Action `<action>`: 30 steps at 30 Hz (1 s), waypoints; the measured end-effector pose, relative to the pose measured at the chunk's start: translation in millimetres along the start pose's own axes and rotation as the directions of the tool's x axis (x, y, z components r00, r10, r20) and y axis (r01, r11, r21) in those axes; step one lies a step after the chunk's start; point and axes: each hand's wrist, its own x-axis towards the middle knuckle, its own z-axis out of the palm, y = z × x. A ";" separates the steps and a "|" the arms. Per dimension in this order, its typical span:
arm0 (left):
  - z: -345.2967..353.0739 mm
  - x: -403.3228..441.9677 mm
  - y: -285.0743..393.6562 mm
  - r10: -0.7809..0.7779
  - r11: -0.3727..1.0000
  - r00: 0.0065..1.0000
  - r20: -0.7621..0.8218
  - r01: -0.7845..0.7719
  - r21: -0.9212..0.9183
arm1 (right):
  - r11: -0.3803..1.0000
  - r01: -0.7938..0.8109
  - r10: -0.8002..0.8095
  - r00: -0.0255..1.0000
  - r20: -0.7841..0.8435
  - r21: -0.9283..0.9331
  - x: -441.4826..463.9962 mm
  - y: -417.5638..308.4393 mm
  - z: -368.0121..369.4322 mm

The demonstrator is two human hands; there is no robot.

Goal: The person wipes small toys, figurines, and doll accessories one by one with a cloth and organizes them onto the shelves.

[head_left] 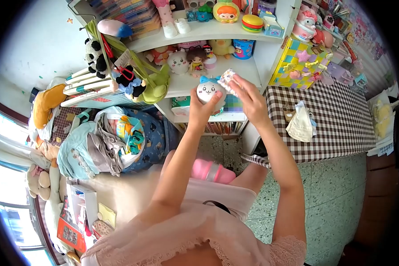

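My left hand (202, 108) is wrapped round a round white character figurine (207, 90) with blue ears and a small smiling face, its thumb across the front. The figurine is held up before the white shelf unit. Close to its upper right side, my right hand (251, 99) pinches a small folded white cloth (226, 78) with a coloured pattern. The cloth is at the figurine's edge; whether it touches, I cannot tell. On the shelf just behind stand a white round-faced figurine (178, 62) and a brown-haired doll (197, 60).
The shelf (248, 75) also bears a yellow duck toy (222, 47) and a blue cup (243, 49). At right, a checked tablecloth (332, 119) has a cream cloth bag (300, 124) on it. A blue fabric bag (153, 137) of clothes stands left; a pink cylinder (213, 171) rests by my legs.
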 end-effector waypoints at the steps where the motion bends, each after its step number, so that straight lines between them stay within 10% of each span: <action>1: 1.2 1.4 -6.5 0.019 0.999 1.000 0.017 -0.019 -0.028 | 0.995 0.088 -0.088 0.996 -0.004 0.038 0.9 -3.7 0.1; 4: -10.1 23.9 -29.5 -0.069 0.901 0.977 0.202 0.148 -0.408 | 0.963 0.268 -0.267 0.956 0.121 0.007 1.1 -17.0 7.8; 10: -2.7 14.6 -7.0 -0.195 0.758 0.948 0.250 0.307 -0.575 | 1.000 -0.006 0.007 0.999 -0.033 0.007 0.5 0.2 0.5; 17: -6.7 22.9 -15.9 -0.180 0.562 0.960 0.213 0.278 -0.779 | 0.973 0.228 -0.231 0.966 0.113 0.035 -4.2 -14.3 6.4; 24: -10.6 26.4 -20.9 -0.285 0.518 0.912 0.294 0.404 -0.754 | 0.966 0.259 -0.259 0.960 0.107 0.014 -4.4 -9.1 7.5; 30: -3.0 16.3 -6.5 -0.298 0.666 0.915 0.271 0.403 -0.628 | 0.999 -0.025 0.025 1.000 0.002 -0.023 -4.7 6.7 3.1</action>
